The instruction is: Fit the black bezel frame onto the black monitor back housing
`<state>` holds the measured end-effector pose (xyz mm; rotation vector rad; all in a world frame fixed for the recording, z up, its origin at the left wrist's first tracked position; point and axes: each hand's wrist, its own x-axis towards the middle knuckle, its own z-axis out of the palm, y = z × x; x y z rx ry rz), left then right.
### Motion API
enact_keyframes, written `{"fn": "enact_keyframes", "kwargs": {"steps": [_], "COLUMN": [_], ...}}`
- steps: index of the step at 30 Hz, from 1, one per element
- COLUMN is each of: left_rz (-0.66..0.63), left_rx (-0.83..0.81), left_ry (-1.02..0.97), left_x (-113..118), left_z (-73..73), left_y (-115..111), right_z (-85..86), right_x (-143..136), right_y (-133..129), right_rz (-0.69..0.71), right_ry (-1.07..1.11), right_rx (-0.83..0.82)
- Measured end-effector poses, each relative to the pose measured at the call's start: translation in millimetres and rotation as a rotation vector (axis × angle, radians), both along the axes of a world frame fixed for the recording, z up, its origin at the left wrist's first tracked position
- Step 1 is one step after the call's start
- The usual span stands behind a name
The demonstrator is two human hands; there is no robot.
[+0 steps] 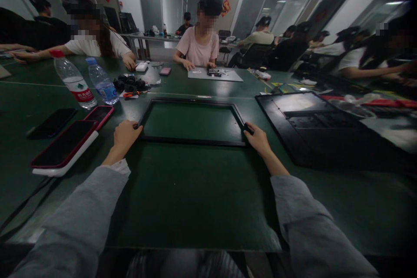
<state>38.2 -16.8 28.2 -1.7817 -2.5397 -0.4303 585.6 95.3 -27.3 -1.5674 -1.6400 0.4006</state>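
Note:
A thin black rectangular frame [192, 141], like a screen bezel, is in front of me over the green table [195, 195]. Through its opening the green tabletop shows. My left hand [124, 137] grips the frame's left side, fingers closed round it. On the opposite side my right hand [257, 137] is closed on the right edge, thumb and fingers pinching it. The near bar of the frame runs straight between both hands. Whether its far bar rests on the table or hovers, I cannot tell.
At left lie a dark phone [54, 122], a red-rimmed phone [67, 143] on a white block, and two bottles, one red-capped [76, 84], one blue-capped [101, 82]. A large black panel [312, 139] lies at right. Across the table, a person in pink [198, 45] works at a grey mat [224, 77].

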Motion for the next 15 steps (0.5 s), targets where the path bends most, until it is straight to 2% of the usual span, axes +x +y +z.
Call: {"fn": "enact_keyframes", "kwargs": {"steps": [10,12,15], "left_rz": [-0.003,-0.011,-0.083], "left_rx": [0.020,0.050,0.146], "left_ry": [-0.017,-0.045,-0.085], "left_x": [-1.4,-0.6,0.4], "left_z": [-5.0,-4.6,-4.4], "left_y": [1.0,0.8,3.6], "right_z": [5.2,10.9,29.0], "right_x": [-3.0,-5.1,-10.8], "right_y": [-2.2,-7.7,-22.4], "right_rz": [-0.009,-0.041,-0.094], "right_ry": [-0.062,-0.089,-0.222], "right_rx": [0.015,0.068,0.250]}}
